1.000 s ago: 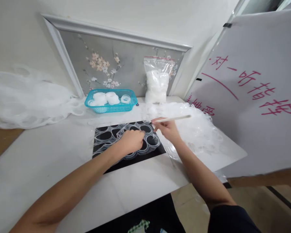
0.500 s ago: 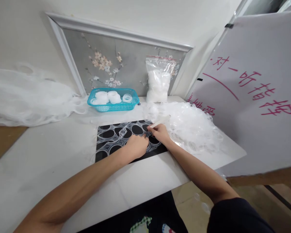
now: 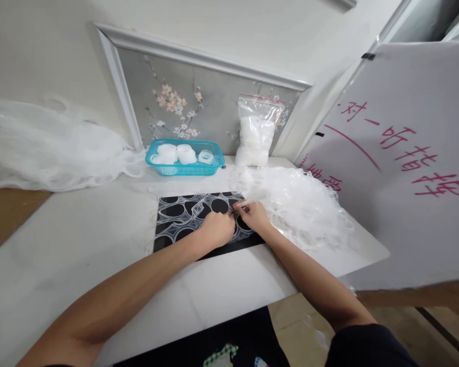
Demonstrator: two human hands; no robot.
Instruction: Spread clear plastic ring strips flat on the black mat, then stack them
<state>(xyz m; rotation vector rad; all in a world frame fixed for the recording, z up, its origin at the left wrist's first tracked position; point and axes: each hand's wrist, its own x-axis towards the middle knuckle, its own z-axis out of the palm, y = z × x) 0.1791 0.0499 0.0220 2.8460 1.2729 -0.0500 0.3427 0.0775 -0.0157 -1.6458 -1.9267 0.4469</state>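
A sheet of translucent plastic with round cut-outs point(image 3: 189, 223) lies on a black mat point(image 3: 224, 250). Its white outlines stand out against the dark surface. My left hand point(image 3: 216, 229) rests over the sheet's middle with curled fingers; whatever they pinch is hidden. Close by on the right, my right hand point(image 3: 255, 216) is closed on a pale thin stick point(image 3: 248, 202), which slants up from the fingers. Its lower tip is too small to make out. The fingertips of both hands nearly meet above the sheet.
Behind the mat stands a blue basket point(image 3: 185, 171) with white rings point(image 3: 167, 152). A zip bag point(image 3: 256, 137) of white pieces leans near a framed picture point(image 3: 210, 76). Heaps of clear plastic scrap point(image 3: 302, 204) lie right and left. A whiteboard point(image 3: 413, 229) stands at right.
The view has shifted slightly. The right hand has turned a little, and the pale stick lies lower and closer to the left fingertips. The left hand stays on the sheet.
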